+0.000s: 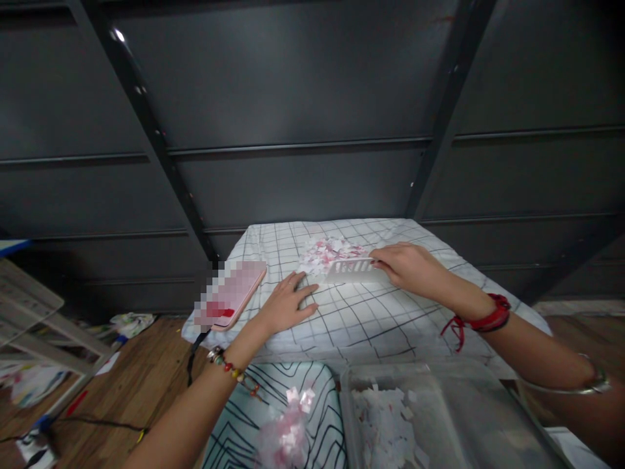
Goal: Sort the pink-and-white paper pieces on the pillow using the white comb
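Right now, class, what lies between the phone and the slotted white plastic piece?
The head view shows the left hand between the phone and the slotted white plastic piece, with checked cloth visible around it.

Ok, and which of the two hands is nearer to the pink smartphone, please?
Left. The left hand lies open on the grid-patterned cloth, just right of the pink smartphone, not touching it; the right hand is farther right, gripping a white slotted plastic piece.
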The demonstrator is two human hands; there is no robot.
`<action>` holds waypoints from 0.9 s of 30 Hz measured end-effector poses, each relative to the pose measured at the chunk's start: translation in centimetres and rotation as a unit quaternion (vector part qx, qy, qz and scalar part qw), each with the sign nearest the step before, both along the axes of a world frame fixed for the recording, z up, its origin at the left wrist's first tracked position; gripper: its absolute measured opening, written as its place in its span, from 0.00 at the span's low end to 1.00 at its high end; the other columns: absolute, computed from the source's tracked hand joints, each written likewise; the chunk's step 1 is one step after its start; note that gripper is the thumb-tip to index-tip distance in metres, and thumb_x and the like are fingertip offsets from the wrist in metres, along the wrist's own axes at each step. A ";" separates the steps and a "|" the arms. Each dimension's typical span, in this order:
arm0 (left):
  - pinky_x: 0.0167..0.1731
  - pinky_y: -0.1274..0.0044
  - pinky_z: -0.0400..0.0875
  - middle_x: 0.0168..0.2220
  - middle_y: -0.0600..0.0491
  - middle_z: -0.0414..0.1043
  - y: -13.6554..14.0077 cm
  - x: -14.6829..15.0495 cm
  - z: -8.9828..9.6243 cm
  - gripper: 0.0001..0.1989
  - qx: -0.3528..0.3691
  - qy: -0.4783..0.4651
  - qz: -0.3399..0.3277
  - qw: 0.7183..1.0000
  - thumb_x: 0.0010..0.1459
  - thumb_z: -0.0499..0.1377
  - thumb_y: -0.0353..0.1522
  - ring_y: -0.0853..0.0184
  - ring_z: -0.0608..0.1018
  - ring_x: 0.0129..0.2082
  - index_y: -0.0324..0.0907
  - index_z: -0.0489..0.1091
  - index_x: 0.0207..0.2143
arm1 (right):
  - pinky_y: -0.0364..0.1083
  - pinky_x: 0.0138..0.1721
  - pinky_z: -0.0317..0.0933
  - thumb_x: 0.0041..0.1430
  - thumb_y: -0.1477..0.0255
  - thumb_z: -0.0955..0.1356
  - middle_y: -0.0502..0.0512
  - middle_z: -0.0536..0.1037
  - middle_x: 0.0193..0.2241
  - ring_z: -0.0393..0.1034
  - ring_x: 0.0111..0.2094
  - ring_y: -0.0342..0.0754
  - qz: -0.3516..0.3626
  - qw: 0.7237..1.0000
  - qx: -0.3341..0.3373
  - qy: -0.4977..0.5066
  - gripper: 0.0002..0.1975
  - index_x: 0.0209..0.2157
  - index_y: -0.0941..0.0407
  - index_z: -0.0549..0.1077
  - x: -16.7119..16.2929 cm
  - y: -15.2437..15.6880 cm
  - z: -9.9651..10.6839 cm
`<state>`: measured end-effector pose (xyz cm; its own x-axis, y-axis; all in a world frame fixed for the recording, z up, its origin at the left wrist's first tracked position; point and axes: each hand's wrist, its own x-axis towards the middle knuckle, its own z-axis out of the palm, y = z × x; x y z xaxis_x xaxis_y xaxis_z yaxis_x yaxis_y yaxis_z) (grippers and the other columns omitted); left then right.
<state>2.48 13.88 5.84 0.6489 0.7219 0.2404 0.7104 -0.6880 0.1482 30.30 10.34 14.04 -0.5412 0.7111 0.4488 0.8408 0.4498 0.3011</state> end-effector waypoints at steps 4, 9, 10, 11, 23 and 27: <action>0.58 0.60 0.52 0.62 0.46 0.52 0.0 0.0 0.1 0.24 -0.003 -0.004 0.000 1.000 0.59 0.54 0.41 0.51 0.55 0.61 0.43 0.60 0.56 | 0.45 0.33 0.59 0.58 0.76 0.59 0.55 0.77 0.27 0.70 0.29 0.48 -0.006 1.000 -0.006 0.023 0.10 0.33 0.57 0.72 -0.1 0.1 0.1; 0.58 0.60 0.52 0.62 0.44 0.52 0.0 0.0 0.1 0.26 -0.012 -0.009 0.008 1.000 0.58 0.54 0.42 0.50 0.54 0.61 0.41 0.58 0.57 | 0.44 0.31 0.57 0.58 0.75 0.59 0.55 0.77 0.27 0.69 0.29 0.47 -0.003 1.000 -0.017 0.021 0.11 0.33 0.57 0.72 -0.3 0.3 -0.2; 0.58 0.60 0.52 0.62 0.45 0.52 0.1 0.0 0.1 0.26 -0.013 -0.013 0.007 1.000 0.58 0.54 0.42 0.51 0.54 0.61 0.41 0.58 0.57 | 0.44 0.30 0.56 0.58 0.76 0.58 0.55 0.77 0.27 0.69 0.28 0.46 -0.010 1.000 -0.015 0.017 0.11 0.33 0.57 0.72 -0.2 0.3 -0.2; 0.58 0.60 0.52 0.62 0.45 0.51 0.1 0.0 0.1 0.26 -0.015 -0.016 0.006 1.000 0.58 0.54 0.42 0.51 0.54 0.61 0.42 0.58 0.57 | 0.44 0.29 0.55 0.58 0.76 0.58 0.55 0.76 0.26 0.68 0.27 0.46 -0.019 1.000 -0.014 0.015 0.11 0.33 0.57 0.72 0.0 0.4 -0.2; 0.58 0.62 0.51 0.62 0.39 0.50 -0.2 0.1 0.4 0.32 -0.031 -0.013 0.024 0.999 0.57 0.54 0.43 0.51 0.52 0.62 0.37 0.51 0.60 | 0.47 0.35 0.59 0.59 0.74 0.60 0.56 0.78 0.30 0.70 0.31 0.48 0.046 0.998 -0.038 0.034 0.10 0.33 0.57 0.72 1.0 2.3 -0.7; 0.58 0.61 0.52 0.62 0.39 0.50 -0.3 0.1 0.6 0.32 -0.036 -0.019 0.022 0.999 0.57 0.53 0.43 0.51 0.52 0.62 0.37 0.50 0.60 | 0.46 0.37 0.60 0.58 0.75 0.60 0.54 0.78 0.30 0.71 0.32 0.46 0.086 0.994 -0.057 0.041 0.10 0.35 0.56 0.73 1.9 2.2 -0.1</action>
